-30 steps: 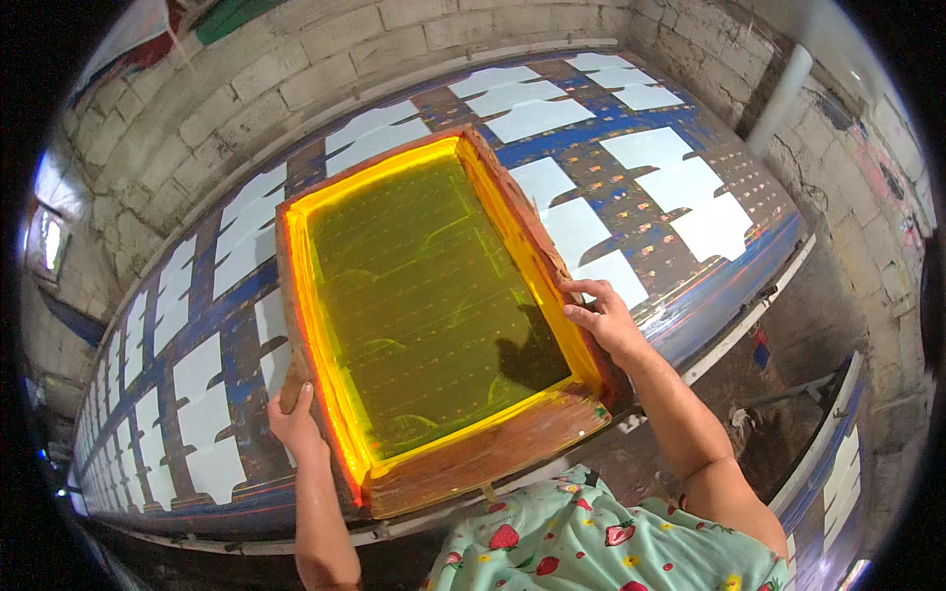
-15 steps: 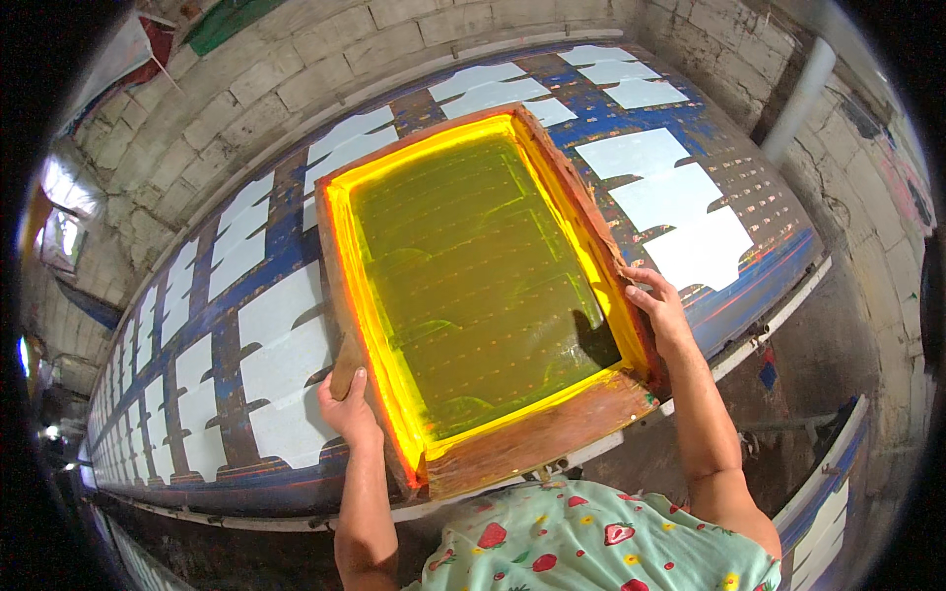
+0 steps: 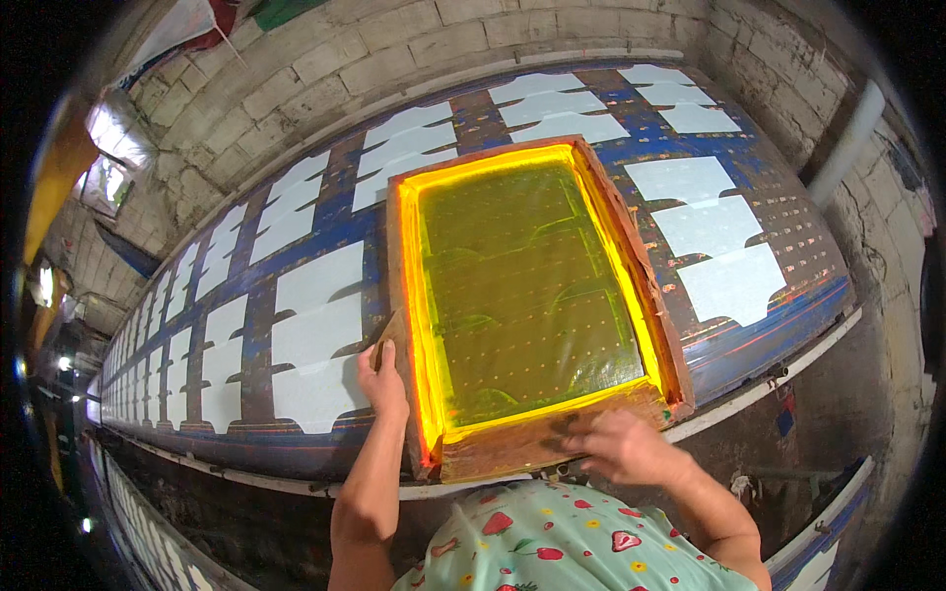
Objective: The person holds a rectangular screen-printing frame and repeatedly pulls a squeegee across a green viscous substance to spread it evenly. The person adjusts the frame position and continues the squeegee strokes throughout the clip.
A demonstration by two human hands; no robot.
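A screen printing frame [image 3: 532,295] lies tilted a little over the long table, with reddish-brown wooden sides, bright yellow inner edges and see-through olive-yellow mesh. Pale cut-outs show faintly through the mesh. My left hand [image 3: 382,379] is closed round a flat wooden piece [image 3: 392,335] at the frame's left side; I cannot tell how this piece joins the frame. By the near wooden board of the frame is my right hand [image 3: 623,448], smeared by motion, its fingers pointing left. Whether it touches the board or holds anything is unclear.
Rows of white shirt-shaped pieces [image 3: 317,335] cover the blue and brown table [image 3: 650,246], more of them right of the frame [image 3: 729,286]. A pale rail [image 3: 729,414] runs along the near edge. Block walls [image 3: 365,49] and a pipe [image 3: 849,138] stand beyond.
My right hand has left the frame's right side and moved down and left to its near board. My left hand keeps its hold. The whole view has shifted somewhat.
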